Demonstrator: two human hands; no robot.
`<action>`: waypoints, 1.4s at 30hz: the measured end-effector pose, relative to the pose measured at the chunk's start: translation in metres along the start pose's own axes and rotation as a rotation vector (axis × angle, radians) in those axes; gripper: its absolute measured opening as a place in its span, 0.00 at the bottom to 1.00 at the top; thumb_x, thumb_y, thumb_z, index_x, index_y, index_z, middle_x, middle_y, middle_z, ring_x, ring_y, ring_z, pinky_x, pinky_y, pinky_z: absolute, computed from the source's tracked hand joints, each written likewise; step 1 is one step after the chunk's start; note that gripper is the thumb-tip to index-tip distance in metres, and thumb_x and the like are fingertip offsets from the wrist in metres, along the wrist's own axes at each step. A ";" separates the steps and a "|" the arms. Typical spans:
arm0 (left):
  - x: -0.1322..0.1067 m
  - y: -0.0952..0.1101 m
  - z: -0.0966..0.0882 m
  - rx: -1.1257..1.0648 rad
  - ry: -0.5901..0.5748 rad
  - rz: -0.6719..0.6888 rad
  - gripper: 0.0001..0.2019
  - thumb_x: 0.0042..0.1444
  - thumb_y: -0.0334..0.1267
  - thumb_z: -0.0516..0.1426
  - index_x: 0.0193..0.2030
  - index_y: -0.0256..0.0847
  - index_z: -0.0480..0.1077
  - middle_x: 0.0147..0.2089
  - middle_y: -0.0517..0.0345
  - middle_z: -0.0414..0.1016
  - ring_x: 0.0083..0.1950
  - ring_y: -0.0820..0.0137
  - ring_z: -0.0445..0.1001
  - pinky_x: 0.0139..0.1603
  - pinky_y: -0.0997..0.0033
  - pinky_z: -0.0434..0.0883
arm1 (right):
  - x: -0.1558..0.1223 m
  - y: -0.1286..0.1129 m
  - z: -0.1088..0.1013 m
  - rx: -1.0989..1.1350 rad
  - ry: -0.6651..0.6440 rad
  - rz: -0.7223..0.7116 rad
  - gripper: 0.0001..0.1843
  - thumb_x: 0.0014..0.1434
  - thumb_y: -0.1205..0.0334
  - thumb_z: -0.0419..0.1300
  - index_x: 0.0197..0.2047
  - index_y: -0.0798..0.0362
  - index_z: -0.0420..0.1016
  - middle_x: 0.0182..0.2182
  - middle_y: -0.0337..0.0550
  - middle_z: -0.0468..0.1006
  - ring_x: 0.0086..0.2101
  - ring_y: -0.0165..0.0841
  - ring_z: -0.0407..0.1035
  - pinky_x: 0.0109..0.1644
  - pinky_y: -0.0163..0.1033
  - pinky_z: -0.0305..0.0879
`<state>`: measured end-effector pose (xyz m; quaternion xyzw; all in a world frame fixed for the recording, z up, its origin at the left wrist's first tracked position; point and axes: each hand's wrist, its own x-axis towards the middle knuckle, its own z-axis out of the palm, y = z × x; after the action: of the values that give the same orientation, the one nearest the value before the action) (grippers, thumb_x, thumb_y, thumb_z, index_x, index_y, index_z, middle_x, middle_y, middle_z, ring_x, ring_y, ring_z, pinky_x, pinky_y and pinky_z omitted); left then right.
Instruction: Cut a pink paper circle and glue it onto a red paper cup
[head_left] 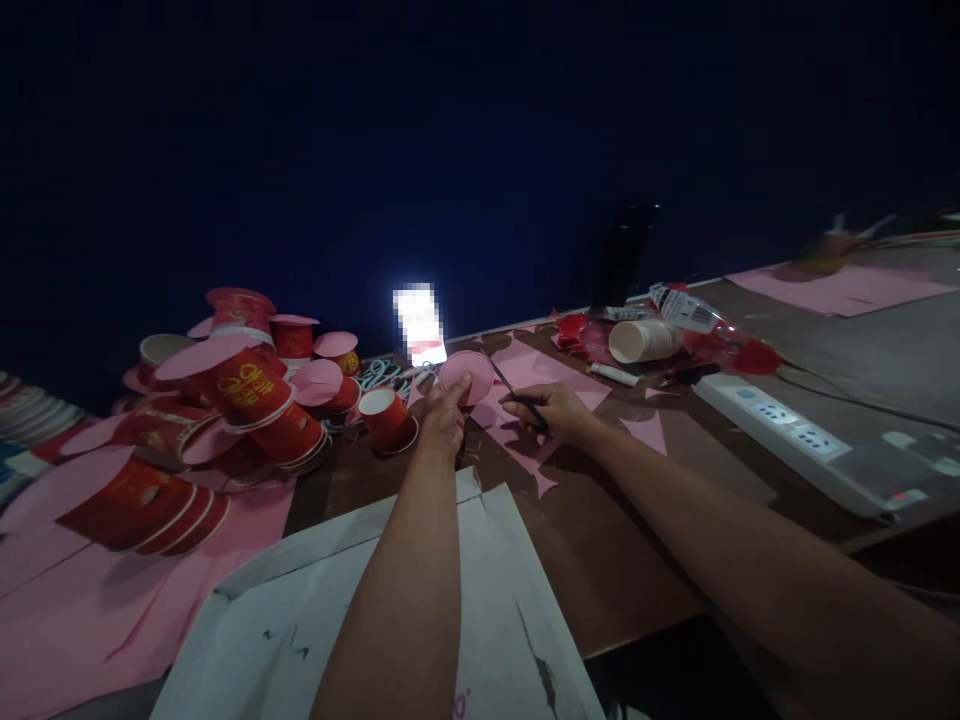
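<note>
My left hand pinches a round pink paper disc, the thumb lying on its face. A thin ring shows near the disc's edge. Just right of it, my right hand is closed around dark-handled scissors, whose narrow blades point up and left toward the disc. Pink paper scraps with curved cut edges lie under and beyond the right hand. Left of my left wrist, a red paper cup leans on the table, its pale inside showing.
Red cups with pink discs crowd the left side. A bright phone stands behind my left hand. Rightward are a stack of white cups, a glue-like tube and a power strip. A white cardboard box lies under my left forearm.
</note>
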<state>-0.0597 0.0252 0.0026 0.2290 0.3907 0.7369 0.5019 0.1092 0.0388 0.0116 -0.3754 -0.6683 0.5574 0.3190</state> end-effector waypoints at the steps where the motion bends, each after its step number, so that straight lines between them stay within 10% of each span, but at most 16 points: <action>1: 0.000 0.000 0.000 0.001 -0.007 0.000 0.17 0.37 0.35 0.66 0.36 0.37 0.70 0.32 0.58 0.76 0.34 0.70 0.76 0.39 0.70 0.72 | 0.000 0.000 0.000 0.001 0.001 0.003 0.23 0.44 0.49 0.65 0.38 0.58 0.78 0.17 0.35 0.69 0.17 0.24 0.61 0.19 0.29 0.56; 42: 0.000 0.001 -0.001 0.036 0.074 -0.043 0.22 0.33 0.34 0.66 0.40 0.41 0.69 0.32 0.62 0.74 0.30 0.76 0.72 0.30 0.77 0.65 | 0.003 0.003 0.000 0.005 0.101 0.016 0.26 0.44 0.48 0.66 0.41 0.59 0.78 0.17 0.36 0.69 0.16 0.23 0.61 0.15 0.27 0.57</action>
<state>-0.0611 0.0247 0.0030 0.2020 0.4270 0.7269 0.4984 0.1080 0.0418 0.0091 -0.4076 -0.6469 0.5420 0.3488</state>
